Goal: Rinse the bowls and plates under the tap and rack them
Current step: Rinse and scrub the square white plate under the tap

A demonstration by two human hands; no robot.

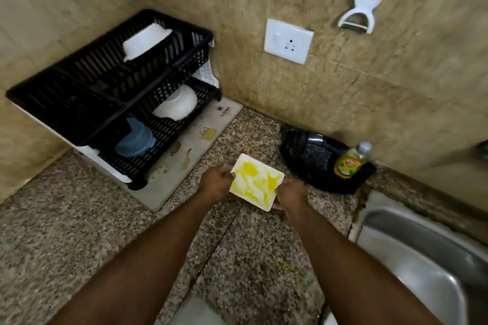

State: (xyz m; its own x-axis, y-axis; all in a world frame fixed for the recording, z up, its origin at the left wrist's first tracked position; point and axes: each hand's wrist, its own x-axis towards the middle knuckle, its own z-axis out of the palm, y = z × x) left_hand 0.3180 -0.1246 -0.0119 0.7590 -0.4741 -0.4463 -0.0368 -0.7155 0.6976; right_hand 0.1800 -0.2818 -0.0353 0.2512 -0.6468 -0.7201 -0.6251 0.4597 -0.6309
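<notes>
I see the square plate [256, 182] between both hands: left hand [215, 184] pinches its nine o'clock edge, right hand [291, 199] its four o'clock. It has yellow smears.

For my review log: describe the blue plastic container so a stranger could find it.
Start at the black two-tier plastic dish rack in the corner. On its lower tier sits the blue plastic container, nearer than the white bowl. It is the only blue item there.

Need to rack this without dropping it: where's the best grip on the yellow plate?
By two opposite edges, as now: left hand on the left edge, right hand on the near-right corner. The plate is square, flat and face up, so its thin rim is the only hold.
</notes>
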